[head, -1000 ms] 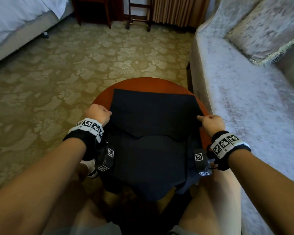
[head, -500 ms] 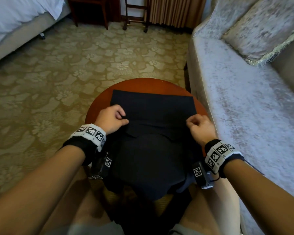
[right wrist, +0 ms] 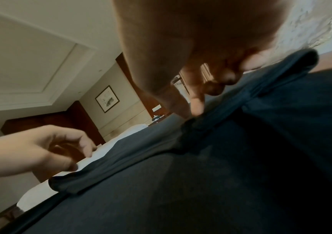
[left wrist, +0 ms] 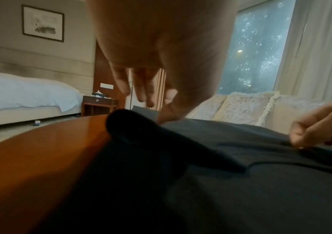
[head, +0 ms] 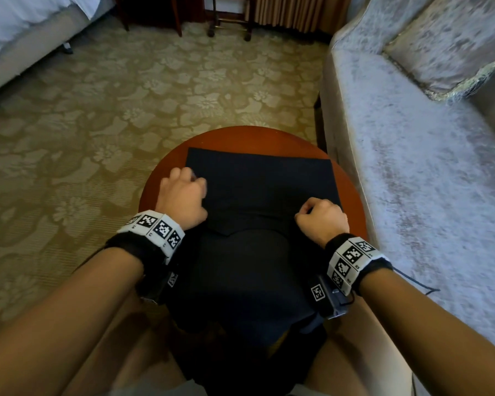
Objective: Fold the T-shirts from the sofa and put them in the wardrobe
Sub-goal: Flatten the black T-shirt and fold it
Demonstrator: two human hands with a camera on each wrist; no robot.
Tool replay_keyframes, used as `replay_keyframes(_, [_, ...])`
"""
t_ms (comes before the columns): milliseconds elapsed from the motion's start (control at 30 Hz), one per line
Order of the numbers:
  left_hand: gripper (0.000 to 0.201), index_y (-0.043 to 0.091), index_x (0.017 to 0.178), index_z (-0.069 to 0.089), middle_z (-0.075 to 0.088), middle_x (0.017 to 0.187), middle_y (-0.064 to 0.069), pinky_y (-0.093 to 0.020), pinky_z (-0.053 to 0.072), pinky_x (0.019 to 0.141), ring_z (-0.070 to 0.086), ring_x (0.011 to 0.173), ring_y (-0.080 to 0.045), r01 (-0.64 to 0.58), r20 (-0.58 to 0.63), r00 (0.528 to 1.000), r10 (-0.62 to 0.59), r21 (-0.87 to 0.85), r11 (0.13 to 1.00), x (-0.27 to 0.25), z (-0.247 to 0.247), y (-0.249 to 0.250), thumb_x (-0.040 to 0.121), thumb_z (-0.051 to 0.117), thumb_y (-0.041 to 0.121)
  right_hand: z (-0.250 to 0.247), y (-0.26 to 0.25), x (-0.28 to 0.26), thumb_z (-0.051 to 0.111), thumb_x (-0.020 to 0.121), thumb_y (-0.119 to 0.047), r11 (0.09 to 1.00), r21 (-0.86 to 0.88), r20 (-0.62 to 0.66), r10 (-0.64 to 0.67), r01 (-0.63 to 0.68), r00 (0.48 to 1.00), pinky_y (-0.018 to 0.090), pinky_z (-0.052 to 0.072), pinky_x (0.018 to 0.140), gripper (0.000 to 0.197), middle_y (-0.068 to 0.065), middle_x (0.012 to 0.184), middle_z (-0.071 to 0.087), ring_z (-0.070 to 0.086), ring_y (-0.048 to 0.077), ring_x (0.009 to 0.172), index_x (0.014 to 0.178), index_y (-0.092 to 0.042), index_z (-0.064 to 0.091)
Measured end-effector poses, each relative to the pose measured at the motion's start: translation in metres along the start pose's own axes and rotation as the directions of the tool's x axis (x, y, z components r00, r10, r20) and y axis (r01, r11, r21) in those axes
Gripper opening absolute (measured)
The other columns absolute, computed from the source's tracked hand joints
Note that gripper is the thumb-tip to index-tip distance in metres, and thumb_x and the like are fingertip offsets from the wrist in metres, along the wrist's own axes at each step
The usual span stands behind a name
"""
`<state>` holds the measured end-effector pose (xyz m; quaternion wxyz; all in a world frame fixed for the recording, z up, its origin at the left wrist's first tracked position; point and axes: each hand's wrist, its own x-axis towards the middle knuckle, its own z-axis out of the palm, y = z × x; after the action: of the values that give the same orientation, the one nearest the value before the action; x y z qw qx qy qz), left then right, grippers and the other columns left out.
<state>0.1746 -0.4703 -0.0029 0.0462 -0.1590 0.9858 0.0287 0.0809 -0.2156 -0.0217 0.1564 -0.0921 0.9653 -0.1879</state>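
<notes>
A dark navy T-shirt (head: 257,190) lies partly folded on a round wooden table (head: 240,135); its near part hangs over the edge onto my lap. My left hand (head: 183,192) is at the shirt's left edge. In the left wrist view its thumb touches a raised fold of the T-shirt (left wrist: 121,121) while the fingers (left wrist: 143,91) hang loose above the table. My right hand (head: 320,215) is at the right edge with curled fingers. The right wrist view shows it (right wrist: 201,101) pinching the cloth (right wrist: 221,174).
A pale velvet sofa (head: 412,181) with a cushion (head: 446,44) runs along the right, close to the table. A white bed (head: 26,24) stands far left, and dark wooden furniture legs (head: 229,21) at the back. Patterned carpet (head: 126,95) lies between.
Both hands came in from the shirt's outer sides onto the cloth. The left hand has since slid forward along the left edge and its pinch has loosened. The right hand keeps its hold.
</notes>
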Motion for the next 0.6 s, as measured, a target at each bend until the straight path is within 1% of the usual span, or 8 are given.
replay_keyframes(67, [0.027,0.022,0.108,0.056,0.045,0.119,-0.005,-0.038,0.041,0.094,0.042,0.117,-0.026,-0.051,0.071,0.995,0.065,-0.185,0.981,0.000,0.006,0.012,0.086,0.063,0.036,0.006,-0.004,0.000,0.061,0.086,-0.040,1.000,-0.009,0.053,-0.022,0.022,0.998,0.040,0.045,0.093,0.013,-0.001,0.099,0.059,0.056,0.023,0.099,0.087,-0.028,0.055])
replay_keyframes(100, [0.034,0.022,0.115,0.055,0.045,0.120,-0.005,-0.037,0.043,0.094,0.044,0.118,-0.026,-0.056,0.130,0.988,0.085,-0.212,0.976,0.000,0.010,0.019,0.089,0.060,0.043,0.010,-0.005,0.000,0.062,0.086,-0.043,0.998,-0.047,0.076,-0.033,0.036,0.997,0.040,0.043,0.094,0.017,-0.002,0.101,0.055,0.054,0.022,0.101,0.089,-0.028,0.054])
replay_keyframes(200, [0.056,0.020,0.137,0.045,0.041,0.135,-0.009,-0.037,0.043,0.100,0.038,0.128,-0.026,-0.083,0.181,0.978,0.101,-0.106,0.991,0.006,0.020,0.030,0.093,0.051,0.052,0.010,-0.004,0.009,0.062,0.087,-0.043,0.996,-0.063,0.030,-0.061,0.063,0.998,0.042,0.039,0.100,0.018,-0.002,0.115,0.050,0.048,0.024,0.116,0.100,-0.031,0.057])
replay_keyframes(267, [0.067,0.018,0.150,0.029,0.028,0.152,-0.010,-0.040,0.035,0.110,0.026,0.140,-0.027,-0.089,0.218,0.971,0.095,-0.036,0.995,0.015,0.022,0.030,0.095,0.045,0.053,0.005,0.000,0.023,0.060,0.090,-0.042,0.996,-0.037,0.062,-0.084,0.086,0.995,0.043,0.034,0.110,0.035,-0.002,0.141,0.043,0.038,0.025,0.133,0.125,-0.033,0.057])
replay_keyframes(300, [0.071,0.018,0.153,0.020,0.018,0.158,-0.009,-0.041,0.029,0.114,0.018,0.144,-0.026,-0.084,0.246,0.966,0.082,-0.006,0.996,0.021,0.023,0.029,0.096,0.042,0.054,0.003,0.000,0.030,0.058,0.093,-0.042,0.995,-0.026,0.110,-0.092,0.096,0.990,0.042,0.027,0.116,0.046,-0.003,0.153,0.033,0.030,0.024,0.140,0.138,-0.034,0.050])
replay_keyframes(367, [0.074,0.020,0.155,0.005,0.000,0.162,-0.005,-0.043,0.014,0.120,0.004,0.149,-0.022,-0.058,0.303,0.951,0.054,0.004,0.998,0.036,0.029,0.024,0.097,0.033,0.057,0.003,-0.001,0.045,0.051,0.096,-0.046,0.993,-0.043,0.220,-0.101,0.113,0.970,0.045,0.007,0.121,0.060,-0.008,0.163,0.011,0.010,0.019,0.150,0.152,-0.037,0.029])
replay_keyframes(467, [0.073,0.024,0.154,-0.008,-0.020,0.160,0.001,-0.045,-0.003,0.120,-0.014,0.148,-0.015,-0.010,0.352,0.936,0.028,-0.054,0.998,0.058,0.042,0.020,0.098,0.023,0.058,0.009,-0.004,0.066,0.043,0.098,-0.051,0.988,-0.095,0.292,-0.091,0.124,0.952,0.048,-0.008,0.119,0.067,-0.011,0.163,-0.010,-0.010,0.012,0.150,0.155,-0.039,0.009])
replay_keyframes(600, [0.072,0.025,0.154,-0.007,-0.022,0.160,0.003,-0.043,-0.007,0.120,-0.016,0.147,-0.013,0.029,0.358,0.934,-0.003,-0.069,0.997,0.086,0.038,0.020,0.099,0.024,0.058,0.006,-0.014,0.089,0.043,0.098,-0.050,0.990,-0.096,0.277,-0.073,0.103,0.958,0.048,-0.008,0.120,0.067,-0.011,0.163,-0.010,-0.011,0.012,0.150,0.155,-0.040,0.009])
